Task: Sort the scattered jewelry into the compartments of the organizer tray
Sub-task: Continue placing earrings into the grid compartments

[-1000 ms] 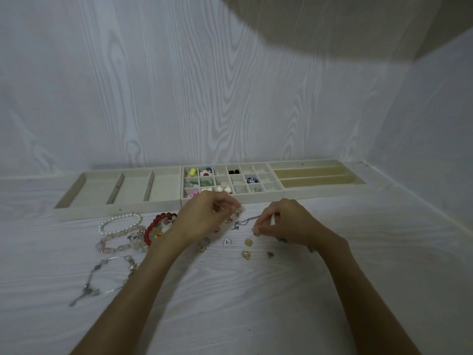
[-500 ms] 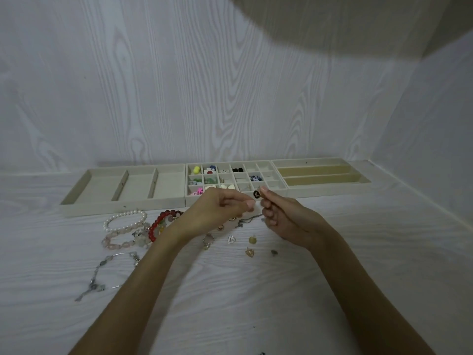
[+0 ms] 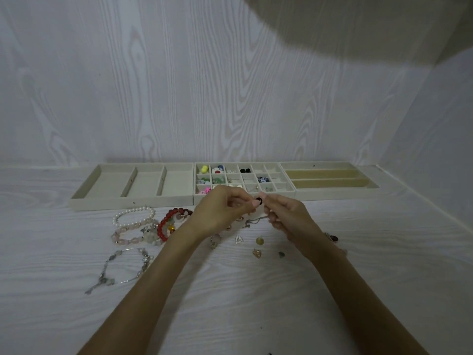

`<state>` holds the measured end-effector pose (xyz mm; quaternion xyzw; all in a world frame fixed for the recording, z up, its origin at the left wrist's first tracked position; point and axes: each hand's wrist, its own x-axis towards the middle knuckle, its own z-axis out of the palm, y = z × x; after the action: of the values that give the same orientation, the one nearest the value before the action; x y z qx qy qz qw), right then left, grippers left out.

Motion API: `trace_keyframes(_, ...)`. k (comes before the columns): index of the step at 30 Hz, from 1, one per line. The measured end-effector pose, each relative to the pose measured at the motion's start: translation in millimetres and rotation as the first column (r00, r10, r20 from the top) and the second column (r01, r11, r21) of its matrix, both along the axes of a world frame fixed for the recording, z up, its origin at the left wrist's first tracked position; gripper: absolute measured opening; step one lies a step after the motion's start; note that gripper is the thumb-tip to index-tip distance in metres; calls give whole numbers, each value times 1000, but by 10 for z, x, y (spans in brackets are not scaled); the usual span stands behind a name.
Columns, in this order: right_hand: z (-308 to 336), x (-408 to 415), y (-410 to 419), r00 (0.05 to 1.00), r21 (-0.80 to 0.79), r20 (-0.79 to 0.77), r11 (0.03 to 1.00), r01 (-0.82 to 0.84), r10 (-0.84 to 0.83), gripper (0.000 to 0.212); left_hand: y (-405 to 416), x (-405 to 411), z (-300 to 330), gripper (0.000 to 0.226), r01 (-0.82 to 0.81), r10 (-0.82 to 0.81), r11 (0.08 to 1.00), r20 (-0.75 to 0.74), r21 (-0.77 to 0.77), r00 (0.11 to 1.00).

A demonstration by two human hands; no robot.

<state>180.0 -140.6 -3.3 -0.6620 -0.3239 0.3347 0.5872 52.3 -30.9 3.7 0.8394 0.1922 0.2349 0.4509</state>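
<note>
Two hands meet just in front of the organizer tray [image 3: 133, 201], raised a little above the white desk [image 3: 256, 303]. The left hand [image 3: 222, 213] and the right hand [image 3: 286, 216] both have fingertips curled in, pinching one small black piece [image 3: 259, 200] between them — probably an earring being steadied or put together before it is dropped in. It is held close to the tray's middle section of small square compartments, where a black pair [image 3: 245, 170] already lies in the back row; that looks like its likely home.

Several compartments already hold coloured studs, sorted by kind. The wide left compartments and long right slots look empty, seemingly reserved for longer items.

Unsorted pieces lie on the desk — a pearl bracelet [image 3: 134, 216], a red bead bracelet [image 3: 169, 222], a pink bead bracelet [image 3: 128, 235] and a silver chain bracelet [image 3: 122, 267] to the left, with small charms under and near the wrists.
</note>
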Motion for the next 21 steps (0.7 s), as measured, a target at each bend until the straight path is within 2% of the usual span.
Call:
trace_keyframes(2,6,3,-4,981,22,190,999,35,-39,15,35,-1,-18,21,-27,30,997,-39,68,999)
trace_keyframes(5,24,26,5,944,79,327,997,16,-41,11,88,17,8,20,-47,61,989,-100,137,993)
trace_keyframes(9,97,163,75,832,131,549,991,9,-80,6,197,93,165,13,-79,136,951,-176,298,975)
trace_keyframes(11,183,229,155,783,101,619,995,-5,-59,7,275,132,265,14,-88,176,913,-190,398,966)
trace_keyframes(15,392,354,361,624,23,781,1000,-1,-17,8,426,206,388,13,-55,184,835,-184,548,966)
trace_keyframes(19,560,416,634,458,-75,887,997,12,61,5,647,257,390,16,-59,191,829,-183,556,964)
trace_keyframes(21,594,428,760,426,-133,897,991,7,118,5,750,252,367,16,-79,211,823,-175,563,962)
